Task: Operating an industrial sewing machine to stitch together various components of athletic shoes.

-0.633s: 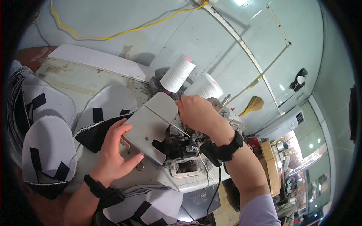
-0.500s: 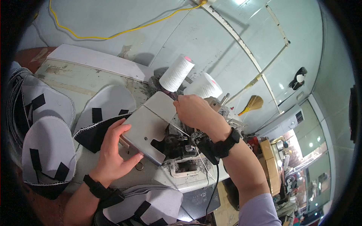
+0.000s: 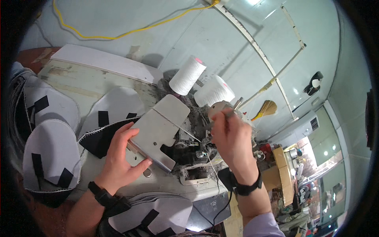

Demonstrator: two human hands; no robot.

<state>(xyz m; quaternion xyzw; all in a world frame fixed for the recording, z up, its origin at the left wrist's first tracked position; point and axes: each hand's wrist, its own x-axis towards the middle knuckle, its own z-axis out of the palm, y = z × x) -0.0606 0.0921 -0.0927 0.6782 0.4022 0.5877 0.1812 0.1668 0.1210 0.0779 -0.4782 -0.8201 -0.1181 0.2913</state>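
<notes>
My left hand [image 3: 120, 164] holds the edge of a flat grey metal plate [image 3: 162, 120] on a sewing machine [image 3: 193, 146], thumb and fingers apart along that edge. Lint coats the machine's exposed inner parts, and a pale thread runs across the plate toward them. My right hand [image 3: 235, 140] is closed at the machine's upper right side, next to a short metal post [image 3: 238, 103]. What its curled fingers grip is hidden. Beside my left hand lies a grey-and-black fabric piece [image 3: 96, 138] with a stitched edge. A small round metal disc [image 3: 147, 172] rests by my left thumb.
Two white thread cones [image 3: 187, 76] stand behind the machine. Stacked grey fabric pieces [image 3: 51, 154] with black tabs lie at left, and another stack [image 3: 158, 213] is nearest me. A white board [image 3: 106, 63] lies along the wall. Cardboard boxes [image 3: 282, 173] stand at right.
My right hand has moved right and down, from beside the plate's upper corner to the machine's right side. My left hand stays at the plate's edge.
</notes>
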